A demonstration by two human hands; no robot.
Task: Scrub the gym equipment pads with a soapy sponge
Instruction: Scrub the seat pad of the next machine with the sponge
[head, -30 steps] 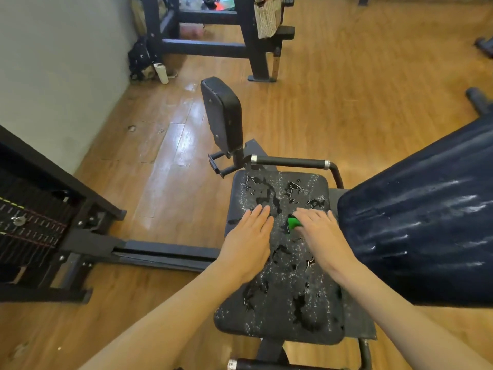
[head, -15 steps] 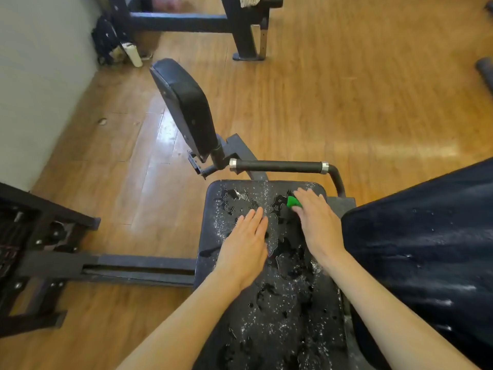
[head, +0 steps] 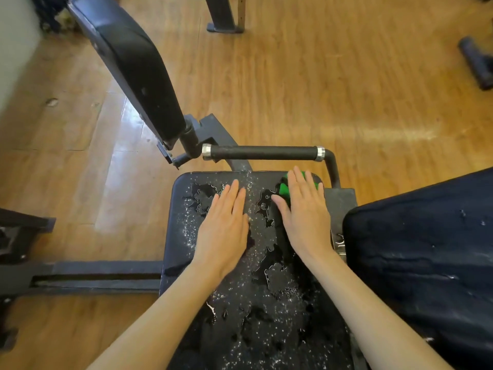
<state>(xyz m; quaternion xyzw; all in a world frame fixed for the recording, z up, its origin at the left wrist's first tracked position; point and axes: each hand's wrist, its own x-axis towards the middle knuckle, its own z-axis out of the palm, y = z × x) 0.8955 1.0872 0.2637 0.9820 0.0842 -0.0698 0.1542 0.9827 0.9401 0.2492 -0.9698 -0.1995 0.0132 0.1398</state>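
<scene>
A dark seat pad (head: 184, 236), wet and flecked with soap foam, fills the lower middle of the head view. My right hand (head: 306, 212) lies flat with straight fingers on a green sponge (head: 285, 189) at the pad's far right corner; most of the sponge is hidden under the fingers. My left hand (head: 224, 231) rests flat on the pad to the left, fingers straight, holding nothing. A large wet dark pad (head: 426, 249) sits to the right.
A padded black handle bar (head: 262, 153) runs just beyond the seat pad's far edge. A tilted black pad (head: 133, 62) rises at the upper left. A black frame rail (head: 93, 277) lies on the wooden floor at left. Foam-covered bars (head: 477, 62) lie at far right.
My right hand has slid the sponge forward from the pad's middle to its far right corner. My left hand stayed flat on the pad. The view has moved closer.
</scene>
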